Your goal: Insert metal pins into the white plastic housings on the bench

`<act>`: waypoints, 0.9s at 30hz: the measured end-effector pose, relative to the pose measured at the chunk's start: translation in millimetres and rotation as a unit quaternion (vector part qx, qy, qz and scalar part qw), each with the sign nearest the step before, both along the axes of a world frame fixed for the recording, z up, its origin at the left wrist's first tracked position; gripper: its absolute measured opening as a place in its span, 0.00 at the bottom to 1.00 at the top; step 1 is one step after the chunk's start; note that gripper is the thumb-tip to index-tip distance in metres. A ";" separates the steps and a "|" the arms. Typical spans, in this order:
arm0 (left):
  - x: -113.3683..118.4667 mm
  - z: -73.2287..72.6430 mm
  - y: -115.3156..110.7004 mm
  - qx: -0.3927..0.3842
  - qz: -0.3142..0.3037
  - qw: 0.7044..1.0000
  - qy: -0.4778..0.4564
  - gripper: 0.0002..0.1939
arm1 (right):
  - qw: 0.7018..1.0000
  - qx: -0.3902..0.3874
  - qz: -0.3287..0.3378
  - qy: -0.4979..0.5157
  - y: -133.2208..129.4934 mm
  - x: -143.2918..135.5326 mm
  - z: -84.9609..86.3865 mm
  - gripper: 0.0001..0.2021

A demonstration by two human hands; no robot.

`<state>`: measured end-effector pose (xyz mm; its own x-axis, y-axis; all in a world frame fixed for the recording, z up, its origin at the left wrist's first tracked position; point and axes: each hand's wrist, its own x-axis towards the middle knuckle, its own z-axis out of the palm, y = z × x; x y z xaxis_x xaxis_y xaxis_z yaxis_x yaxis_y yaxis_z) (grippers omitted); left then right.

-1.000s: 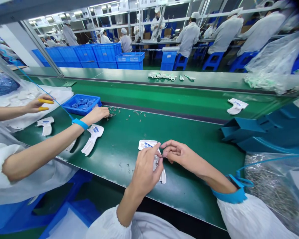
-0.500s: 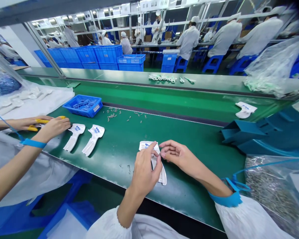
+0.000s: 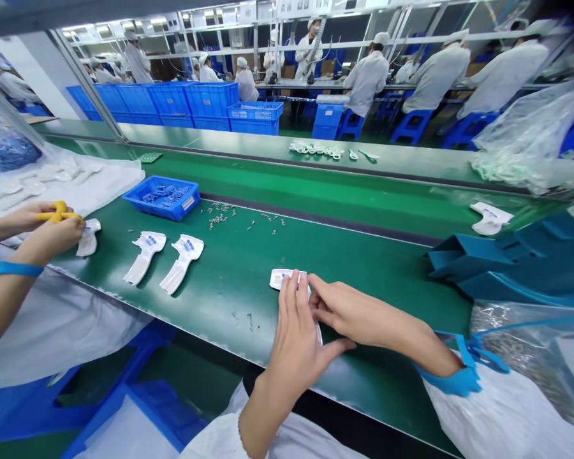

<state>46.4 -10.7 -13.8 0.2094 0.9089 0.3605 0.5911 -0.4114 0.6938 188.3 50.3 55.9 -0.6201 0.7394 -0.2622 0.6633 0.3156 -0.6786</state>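
Observation:
A white plastic gun-shaped shell half (image 3: 278, 278) lies on the green work surface, mostly covered by my hands; its top end with small blue marks shows. My left hand (image 3: 294, 338) rests over it, fingers stretched out and thumb spread to the right. My right hand (image 3: 351, 309) is at the shell's right edge, fingers bent and pressed together beside the left fingers. Whatever is between its fingertips is hidden. Two similar shell halves with blue pieces, a left one (image 3: 146, 257) and a right one (image 3: 182, 262), lie to the left.
A blue tray (image 3: 165, 213) of small blue parts and scattered small metal pieces (image 3: 217, 220) lie farther back. A co-worker's hands (image 3: 52, 233) hold a yellow-handled tool at left. Another shell (image 3: 492, 218), a teal holder (image 3: 483, 261) and a clear bag (image 3: 521, 344) are at right.
My left hand has flattened, its fingers straightening over the shell and its thumb swinging right. My right hand has moved slightly lower against it. The co-worker's hands have moved left.

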 end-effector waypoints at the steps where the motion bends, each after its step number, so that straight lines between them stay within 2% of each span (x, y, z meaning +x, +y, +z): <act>1: -0.1 -3.3 1.3 -0.008 -0.003 1.000 0.003 0.66 | 1.000 0.008 -0.002 -0.005 0.9 -2.9 -1.1 0.07; 5: -2.7 -7.5 3.3 -0.024 -0.019 1.000 0.007 0.65 | 0.999 0.038 -0.007 -0.035 2.5 -9.5 -0.2 0.06; 9: -4.4 -6.3 3.1 -0.035 -0.025 0.999 0.003 0.64 | 0.998 0.032 0.000 -0.054 1.5 -10.6 3.5 0.05; 13: -4.8 -7.2 3.9 -0.045 -0.021 0.999 0.002 0.67 | 0.997 0.035 -0.001 -0.061 1.6 -10.6 0.3 0.06; 20: -4.2 -8.5 4.5 -0.043 -0.023 0.999 0.025 0.68 | 0.995 0.029 -0.049 -0.086 1.5 -9.2 0.2 0.08; 24: -22.2 0.5 2.3 -0.046 -0.049 0.996 0.051 0.67 | 0.998 0.021 -0.048 0.023 6.3 7.3 -1.3 0.12; 27: -34.5 12.3 1.2 -0.048 -0.066 0.992 0.100 0.64 | 0.984 0.055 -0.125 0.112 19.5 30.5 -16.1 0.16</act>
